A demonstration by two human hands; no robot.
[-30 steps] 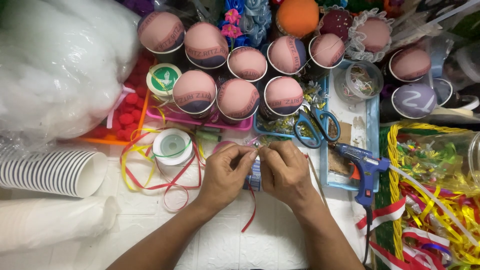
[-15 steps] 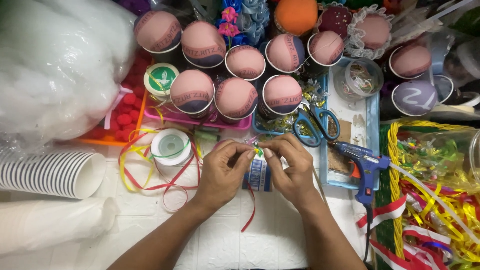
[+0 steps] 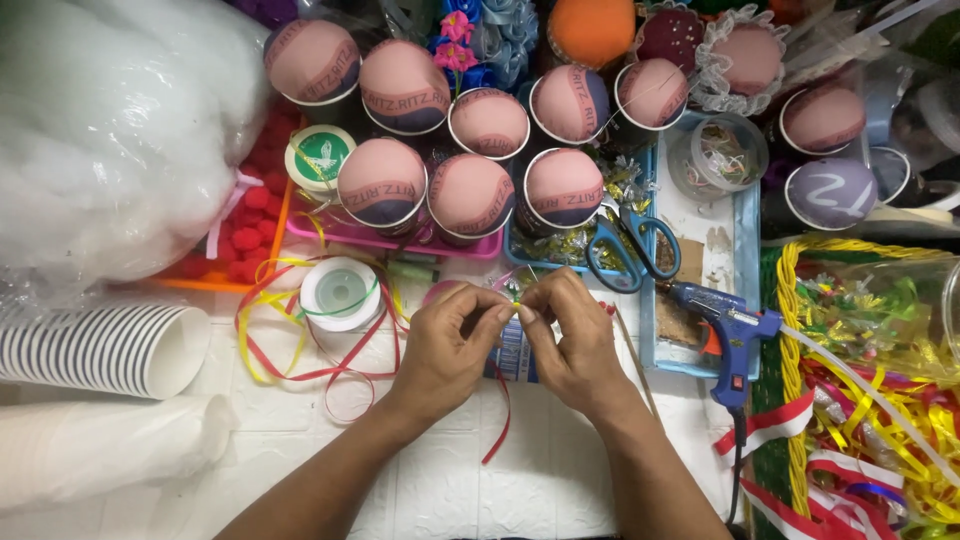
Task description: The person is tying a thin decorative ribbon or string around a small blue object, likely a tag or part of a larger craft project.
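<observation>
My left hand (image 3: 448,345) and my right hand (image 3: 573,340) meet fingertip to fingertip at the middle of the white tabletop. Between the pinched fingers they hold a thin ribbon (image 3: 516,299), greenish where it shows. A small blue cup (image 3: 510,355) stands under and between the hands, mostly hidden. A red ribbon strand (image 3: 500,425) trails down from below the hands. A white ribbon spool (image 3: 341,292) lies just left of my left hand, with red and yellow ribbon loops (image 3: 290,340) around it.
Several cups topped with pink fabric domes (image 3: 470,190) fill the back. Blue-handled scissors (image 3: 630,245) and a blue glue gun (image 3: 725,325) lie to the right. A stack of striped paper cups (image 3: 100,350) lies left, below a bag of white stuffing (image 3: 110,130). Tangled ribbons (image 3: 870,400) crowd the right.
My hands have drawn apart off the cup and risen slightly, fingertips now pinching the ribbon above it. The cup between them shows more.
</observation>
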